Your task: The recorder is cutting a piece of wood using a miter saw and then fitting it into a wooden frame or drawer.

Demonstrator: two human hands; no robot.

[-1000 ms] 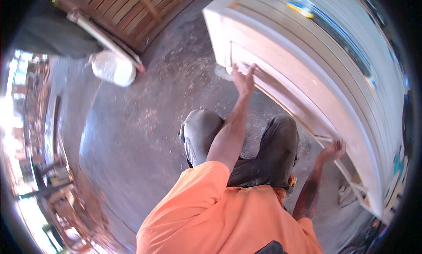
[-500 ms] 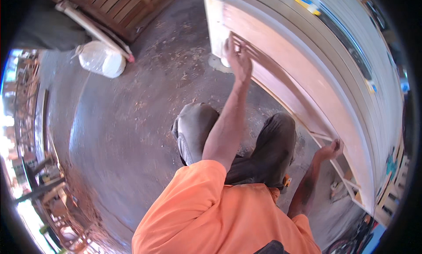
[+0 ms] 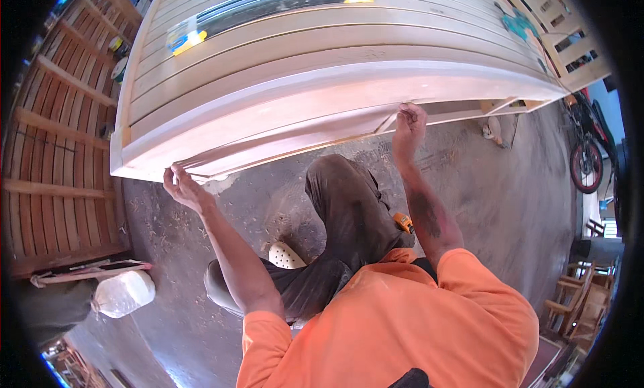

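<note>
Panel work at the front of a slatted wooden furniture piece [image 3: 288,56], seen from the head. The furniture piece spans twelve o'clock, its pale front apron [image 3: 302,99] turned toward the seated or crouching person. Below the apron, at eleven o'clock from the centre of the view, lies the long, thin panel [image 3: 315,131], its ends near the two hands. The left hand [image 3: 184,186], at nine o'clock, has its fingers bent and partly spread at the panel's left end. The right hand [image 3: 410,121], at two o'clock, has its fingers folded in at the right end. Whether either pinches the panel's edge firmly cannot be told. Beyond the right hand, toward two o'clock, an open bay [image 3: 456,107] shows beneath the apron.

The step in hand appears to be seating or aligning the panel along the underside of the apron, one end to each hand. The next move would call for both ends to be brought level and worked evenly, so that the panel does not skew in its recess.

Surroundings: a translucent plastic jug [image 3: 126,294] at eight o'clock; a reddish slatted panel [image 3: 60,153] between nine and ten; a bicycle [image 3: 587,163] at three.
</note>
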